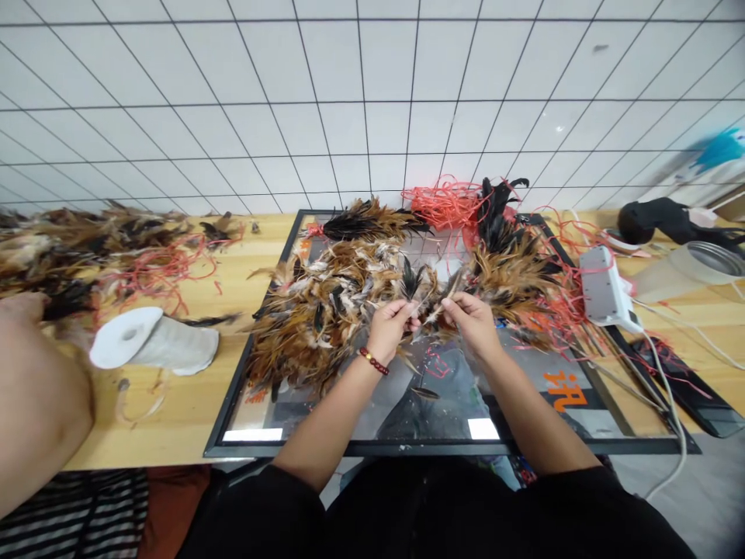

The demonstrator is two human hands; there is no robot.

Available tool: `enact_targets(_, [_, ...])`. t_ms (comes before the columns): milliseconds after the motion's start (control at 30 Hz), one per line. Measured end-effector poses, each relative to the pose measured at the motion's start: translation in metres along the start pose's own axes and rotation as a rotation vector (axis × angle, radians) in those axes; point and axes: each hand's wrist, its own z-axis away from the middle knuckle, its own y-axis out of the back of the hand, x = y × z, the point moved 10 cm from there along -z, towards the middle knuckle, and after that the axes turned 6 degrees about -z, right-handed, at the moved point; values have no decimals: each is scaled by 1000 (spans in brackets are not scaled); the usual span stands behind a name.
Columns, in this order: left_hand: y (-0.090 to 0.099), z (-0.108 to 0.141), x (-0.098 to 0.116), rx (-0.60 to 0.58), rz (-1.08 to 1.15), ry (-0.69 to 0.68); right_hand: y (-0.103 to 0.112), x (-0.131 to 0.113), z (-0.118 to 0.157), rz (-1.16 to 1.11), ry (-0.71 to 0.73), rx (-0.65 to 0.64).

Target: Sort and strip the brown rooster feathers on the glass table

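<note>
My left hand (392,332), with a dark red bead bracelet at the wrist, pinches a few feathers (410,279), one with a dark tip standing up from the fingers. Close to its right, my right hand (470,320) holds a thin brownish feather (450,288) between thumb and fingers. Both hands hover above a black-framed glass panel (372,448). Left of them spreads a big pile of brown, white and black feathers (334,310). Another feather bunch (515,272) lies just beyond my right hand. A single loose feather (425,394) rests on the glass.
Tangled red plastic string (445,203) lies at the back. A white power strip (607,287) with a cable, a translucent cup (669,272) and a black phone-like object (692,388) stand right. Left are a white spool (154,340), more feathers (87,233) and another person's arm (40,404).
</note>
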Motion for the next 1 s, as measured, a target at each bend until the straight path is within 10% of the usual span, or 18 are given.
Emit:
enact_targets(233, [-14, 1, -6, -75, -168, -30, -25, 15, 9, -61, -117, -83])
enact_targets(500, [13, 18, 8, -18, 14, -15, 16, -38, -33, -118, 143, 108])
enact_targets(733, [39, 15, 21, 19, 59, -65, -7, -50, -119, 438, 22, -19])
enact_targets(867, [43, 7, 24, 35, 47, -91, -23, -42, -96, 967, 131, -206])
enact_targets(1000, [45, 2, 21, 54, 53, -76, -36, -16, -62, 1027, 127, -429])
